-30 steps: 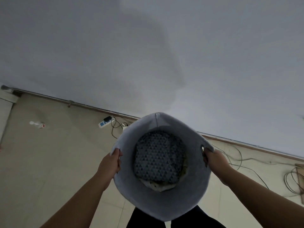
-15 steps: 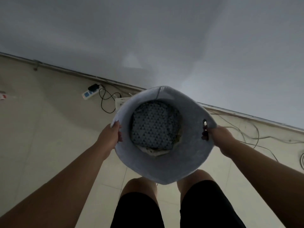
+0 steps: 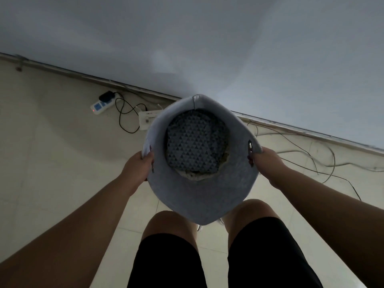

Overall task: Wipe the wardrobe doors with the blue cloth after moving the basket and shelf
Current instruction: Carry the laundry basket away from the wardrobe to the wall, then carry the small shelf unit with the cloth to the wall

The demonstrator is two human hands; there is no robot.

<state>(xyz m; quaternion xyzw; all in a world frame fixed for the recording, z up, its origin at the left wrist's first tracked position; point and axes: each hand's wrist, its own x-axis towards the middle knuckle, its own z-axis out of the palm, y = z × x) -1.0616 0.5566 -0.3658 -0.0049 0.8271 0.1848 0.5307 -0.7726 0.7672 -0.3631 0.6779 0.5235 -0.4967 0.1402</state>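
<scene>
Fingers [image 3: 148,159] of left hand [image 3: 136,168], right hand [image 3: 270,165] clamped on basket [image 3: 197,198] rim; white box [image 3: 145,119] lettering illegible.

grey basket [image 3: 199,196] gripped by L hand [image 3: 138,166], R hand [image 3: 268,165]

Ahead of me on the tiled floor [image 3: 52,163] lie a white power strip [image 3: 100,105], a looping black cable [image 3: 120,119], a white box [image 3: 145,121] and thin wires [image 3: 295,151] by the skirting [image 3: 62,68].
</scene>
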